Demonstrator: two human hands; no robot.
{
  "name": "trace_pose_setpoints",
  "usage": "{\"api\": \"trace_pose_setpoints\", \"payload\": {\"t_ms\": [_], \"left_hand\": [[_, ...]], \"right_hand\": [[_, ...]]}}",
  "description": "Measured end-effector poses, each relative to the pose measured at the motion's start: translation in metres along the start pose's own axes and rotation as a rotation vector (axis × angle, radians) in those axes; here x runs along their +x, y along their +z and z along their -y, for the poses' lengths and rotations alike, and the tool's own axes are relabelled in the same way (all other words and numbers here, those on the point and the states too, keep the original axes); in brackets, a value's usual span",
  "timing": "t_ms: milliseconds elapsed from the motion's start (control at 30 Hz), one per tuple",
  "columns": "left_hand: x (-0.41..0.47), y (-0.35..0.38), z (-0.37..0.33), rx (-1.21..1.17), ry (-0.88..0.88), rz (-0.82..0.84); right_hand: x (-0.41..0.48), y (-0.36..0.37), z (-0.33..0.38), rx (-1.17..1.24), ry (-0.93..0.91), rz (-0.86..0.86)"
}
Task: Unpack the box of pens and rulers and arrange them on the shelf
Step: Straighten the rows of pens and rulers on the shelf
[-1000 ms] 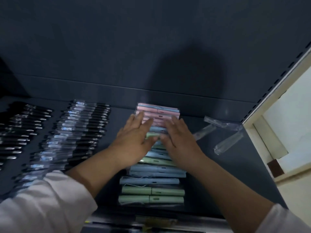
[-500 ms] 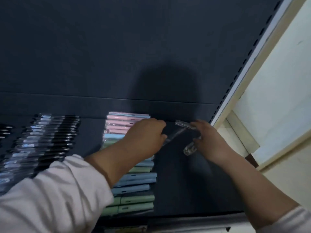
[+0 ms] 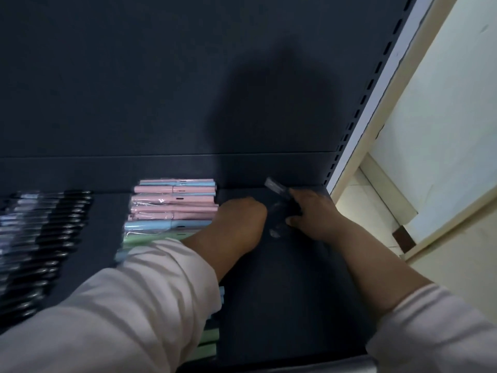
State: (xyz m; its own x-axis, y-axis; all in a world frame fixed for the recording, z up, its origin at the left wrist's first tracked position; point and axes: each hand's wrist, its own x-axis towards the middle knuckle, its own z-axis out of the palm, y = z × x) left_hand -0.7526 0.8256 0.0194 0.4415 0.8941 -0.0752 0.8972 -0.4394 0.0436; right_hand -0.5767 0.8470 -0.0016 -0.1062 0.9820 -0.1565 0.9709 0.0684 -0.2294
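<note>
The right hand (image 3: 312, 216) is gripping a clear sleeve (image 3: 275, 185) near the shelf's (image 3: 282, 292) back right corner; the left hand (image 3: 242, 222) is curling beside it, its hold impossible to tell. Pastel pens (image 3: 174, 200) are lying mid-shelf, with black pens (image 3: 48, 238) leftward. A slotted upright (image 3: 376, 84) and cream wall (image 3: 443, 130) are bordering the right edge.
</note>
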Motion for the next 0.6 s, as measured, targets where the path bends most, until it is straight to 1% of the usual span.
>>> {"api": "trace_pose_setpoints", "payload": {"t_ms": [67,133,167,233,267,300,333,367,400,433,500,567,600], "left_hand": [[-0.001,-0.001,-0.003,-0.071,0.007,-0.028],[-0.003,-0.004,-0.004,-0.203,-0.029,-0.068],[-0.004,-0.006,-0.003,-0.287,-0.067,-0.084],[-0.007,-0.013,0.001,-0.474,-0.163,-0.105],[-0.008,-0.016,0.004,-0.579,-0.21,-0.123],[-0.011,-0.019,0.008,-0.69,-0.251,-0.135],[-0.015,-0.022,0.011,-0.801,-0.285,-0.143],[-0.021,-0.025,0.014,-0.905,-0.311,-0.15],[-0.027,-0.027,0.016,-0.999,-0.325,-0.165],[-0.034,-0.031,0.019,-1.073,-0.329,-0.19],[-0.052,-0.04,0.026,-1.152,-0.311,-0.238],[-0.074,-0.051,0.038,-1.234,-0.298,-0.238],[-0.088,-0.057,0.046,-1.295,-0.314,-0.223]], "right_hand": [[-0.006,0.006,0.001,-0.082,0.035,-0.163],[-0.016,0.013,0.003,-0.166,0.078,-0.294],[-0.02,0.016,0.004,-0.19,0.101,-0.329],[-0.025,0.014,0.005,-0.172,0.168,-0.336],[-0.027,0.01,0.007,-0.093,0.212,-0.34],[-0.029,0.003,0.011,0.047,0.251,-0.344],[-0.031,-0.004,0.017,0.242,0.262,-0.347],[-0.034,-0.01,0.025,0.443,0.239,-0.354],[-0.037,-0.016,0.036,0.594,0.211,-0.358],[-0.042,-0.021,0.048,0.679,0.19,-0.358],[-0.051,-0.028,0.076,0.695,0.14,-0.358],[-0.06,-0.033,0.108,0.714,0.087,-0.37],[-0.064,-0.034,0.124,0.767,0.067,-0.352]]}}
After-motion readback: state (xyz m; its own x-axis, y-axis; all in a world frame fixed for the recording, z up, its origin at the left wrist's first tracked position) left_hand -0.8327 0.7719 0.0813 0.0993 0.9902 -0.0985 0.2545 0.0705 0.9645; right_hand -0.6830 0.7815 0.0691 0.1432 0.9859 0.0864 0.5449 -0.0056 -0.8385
